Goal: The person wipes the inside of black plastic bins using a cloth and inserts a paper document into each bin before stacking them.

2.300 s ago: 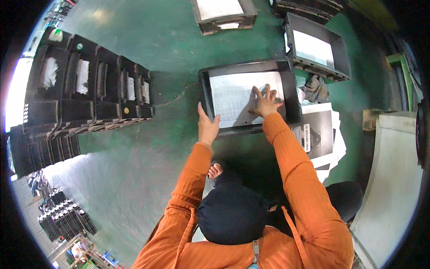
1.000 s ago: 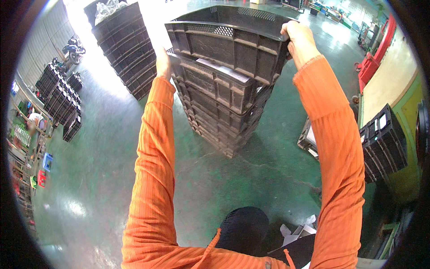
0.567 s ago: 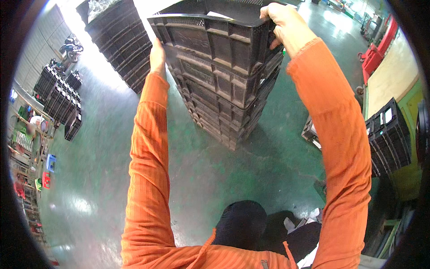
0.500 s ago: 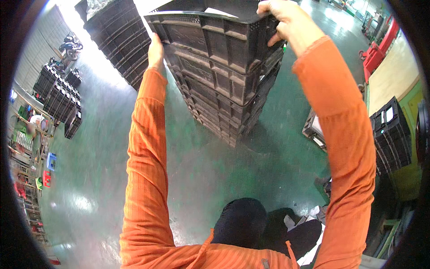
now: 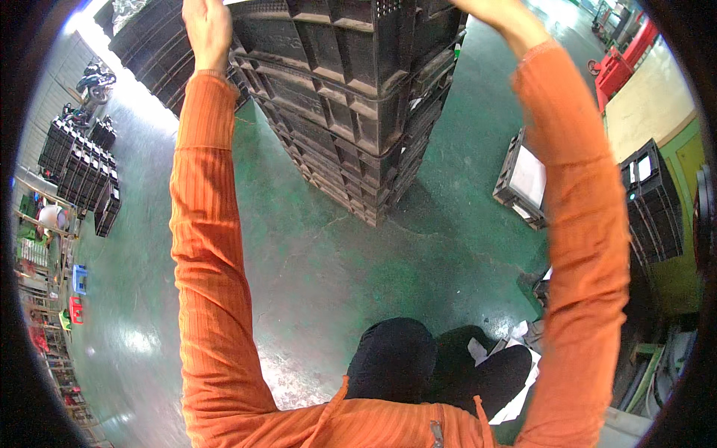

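A tall stack of black plastic crates (image 5: 328,82), ribbed and dusty, stands in front of me and runs past the upper edge. At its upper left corner is my left hand (image 5: 208,33), its fingers bent against the top crate and partly cut off by the picture's edge. My right hand (image 5: 515,21) reaches to the right side of the same top crate. Its fingers lie beyond the upper edge, so their hold is hidden.
Another black crate stack (image 5: 153,56) rises behind at left, with further crates (image 5: 78,160) farther left. On the right a low crate with a pale top (image 5: 526,179) sits on the green floor. A red pallet jack (image 5: 616,75) and dark crates (image 5: 653,201) stand beyond.
My left hand has moved up and left, and my right hand up and right, partly out of view. The crate stack sits higher in the picture, its top rim now mostly cut off.
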`<state>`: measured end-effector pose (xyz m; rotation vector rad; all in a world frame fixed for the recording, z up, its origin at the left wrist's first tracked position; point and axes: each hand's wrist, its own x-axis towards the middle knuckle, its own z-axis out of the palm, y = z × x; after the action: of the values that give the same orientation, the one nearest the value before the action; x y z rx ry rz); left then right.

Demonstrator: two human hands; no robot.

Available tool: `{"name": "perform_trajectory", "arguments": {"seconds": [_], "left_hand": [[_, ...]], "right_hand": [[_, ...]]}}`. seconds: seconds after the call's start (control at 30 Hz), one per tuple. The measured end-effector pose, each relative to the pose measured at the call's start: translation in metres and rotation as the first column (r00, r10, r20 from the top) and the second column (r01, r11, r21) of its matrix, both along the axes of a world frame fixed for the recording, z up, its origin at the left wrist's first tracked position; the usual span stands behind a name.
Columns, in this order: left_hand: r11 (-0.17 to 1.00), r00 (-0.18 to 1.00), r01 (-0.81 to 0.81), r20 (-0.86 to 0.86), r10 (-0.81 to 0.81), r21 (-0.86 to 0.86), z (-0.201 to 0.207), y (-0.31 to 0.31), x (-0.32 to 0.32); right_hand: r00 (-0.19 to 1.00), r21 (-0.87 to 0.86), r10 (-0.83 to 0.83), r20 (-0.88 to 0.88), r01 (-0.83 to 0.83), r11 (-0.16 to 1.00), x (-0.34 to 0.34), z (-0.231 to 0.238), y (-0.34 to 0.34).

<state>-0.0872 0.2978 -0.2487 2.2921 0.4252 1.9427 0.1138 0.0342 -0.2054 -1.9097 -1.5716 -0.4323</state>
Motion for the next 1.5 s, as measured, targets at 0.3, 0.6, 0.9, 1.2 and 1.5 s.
{"name": "perform_trajectory", "arguments": {"seconds": [0.3,0.6,0.9,1.2,1.5], "left_hand": [[0.927,0.911,0.158,-0.312,-0.27,-0.34,0.017,-0.032,0.012],[0.925,0.996,0.019,-0.069,-0.049,-0.379,0.014,-0.009,0.018],[0.979,0.989,-0.116,0.106,0.099,0.167,-0.045,-0.203,0.023],[0.913,0.967,-0.242,0.16,0.199,0.327,-0.12,-0.216,0.063],[0.589,-0.019,0.432,-0.646,0.763,0.683,-0.358,-0.248,0.042]], "right_hand": [[0.872,0.093,0.27,0.408,-0.334,0.938,0.049,-0.022,0.016],[0.984,0.341,0.16,-0.073,-0.126,0.932,0.018,0.015,-0.01],[0.969,0.027,0.223,0.109,-0.227,0.974,-0.025,0.006,-0.028],[0.943,0.202,0.235,0.237,-0.285,0.937,-0.008,-0.011,0.012],[0.996,0.435,-0.044,0.072,0.008,0.9,0.027,-0.144,-0.143]]}}
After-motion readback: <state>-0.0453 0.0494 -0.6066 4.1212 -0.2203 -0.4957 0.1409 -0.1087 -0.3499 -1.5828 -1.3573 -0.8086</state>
